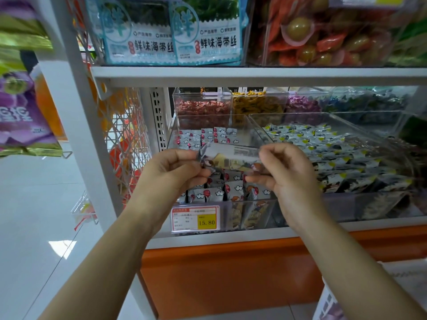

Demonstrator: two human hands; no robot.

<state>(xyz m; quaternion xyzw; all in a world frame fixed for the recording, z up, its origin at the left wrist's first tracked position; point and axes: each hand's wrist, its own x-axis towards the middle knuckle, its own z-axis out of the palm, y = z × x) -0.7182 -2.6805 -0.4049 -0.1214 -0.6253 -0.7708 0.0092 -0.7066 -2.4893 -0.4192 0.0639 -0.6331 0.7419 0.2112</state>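
Head view looks down at a store shelf, where the left hand (172, 172) and the right hand (285, 179) hold one small snack packet (231, 155) stretched between them, level and lengthwise, just above the clear bin (242, 200) of similar packets. Each grip pinches one crimped end of the packet between thumb and fingertips, with the other fingers curled loosely beneath. Holding it by the ends keeps the printed face turned up to the eyes, which would suit checking it or lining it up before it goes among the others; the print itself is too blurred to read. The packet hangs in the air, touching nothing but the fingers. Below it, cloud-patterned packets (215, 194) stand on edge in rows at the front of the bin, probably so their faces show through the clear wall above the yellow price tag (196, 218) fixed there. Just beside it on the right, a second clear bin (342, 205) holds different packets lying loose. The upper shelf (231, 76) carries seaweed bags (138, 31) upright, labels forward.
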